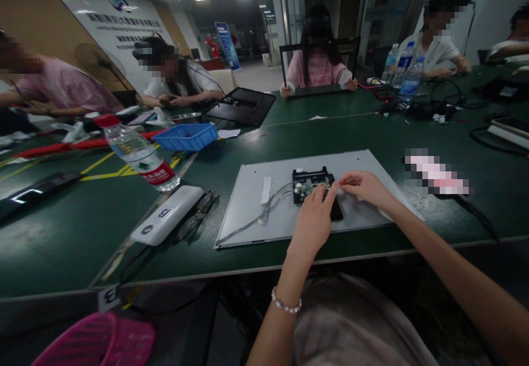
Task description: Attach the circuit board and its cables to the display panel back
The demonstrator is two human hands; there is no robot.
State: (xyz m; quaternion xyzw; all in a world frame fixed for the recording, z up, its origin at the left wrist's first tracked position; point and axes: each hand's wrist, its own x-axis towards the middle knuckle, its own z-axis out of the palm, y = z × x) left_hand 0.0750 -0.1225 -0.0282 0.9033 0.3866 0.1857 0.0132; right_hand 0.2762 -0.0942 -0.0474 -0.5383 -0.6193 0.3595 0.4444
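A flat grey panel [248, 189] lies on the table before me. On it sits a black plastic housing [313, 176] with a green circuit board [305, 188] inside, and thin grey cables [264, 211] run from it to the panel's near left corner. My left hand [313, 217] rests over the front of the housing with its fingers stretched out, hiding part of the board. At the housing's right side, my right hand [363, 187] has thumb and fingertips pinched together. Whatever is between them is too small to make out. A white paper strip [265, 189] lies left of the housing.
Left of the panel are a white power bank [167, 215], glasses [196, 217], a water bottle [138, 154] and a blue tray [185, 137]. A phone-like object [438, 173] with a cable lies right. Across the table, a person [318, 68] holds a black frame [282, 65].
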